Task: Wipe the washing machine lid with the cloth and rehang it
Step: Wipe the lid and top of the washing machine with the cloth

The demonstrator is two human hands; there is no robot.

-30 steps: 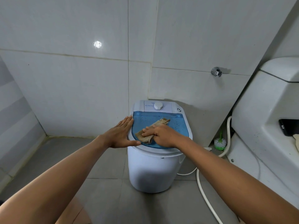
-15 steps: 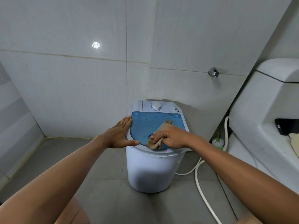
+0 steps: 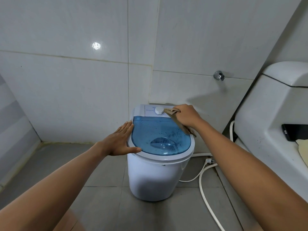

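Observation:
A small white washing machine [image 3: 155, 179] stands on the floor against the tiled wall, with a translucent blue lid [image 3: 158, 139] speckled with dark spots. My right hand [image 3: 186, 116] grips a tan cloth [image 3: 176, 119] at the machine's back right, on the white control panel next to the dial [image 3: 159, 110]. The cloth trails down over the lid's right edge. My left hand [image 3: 120, 140] lies flat with fingers spread against the lid's left rim, holding nothing.
A white toilet [image 3: 270, 117] stands at the right, with a black phone [image 3: 295, 132] on it. A white hose [image 3: 205, 189] and a plug [image 3: 210, 161] lie on the floor to the machine's right. A chrome wall tap [image 3: 219, 75] sits above.
My right hand has carried the cloth from the lid's front edge to the back right by the dial. The left hand has stayed on the left rim. The camera has tilted down.

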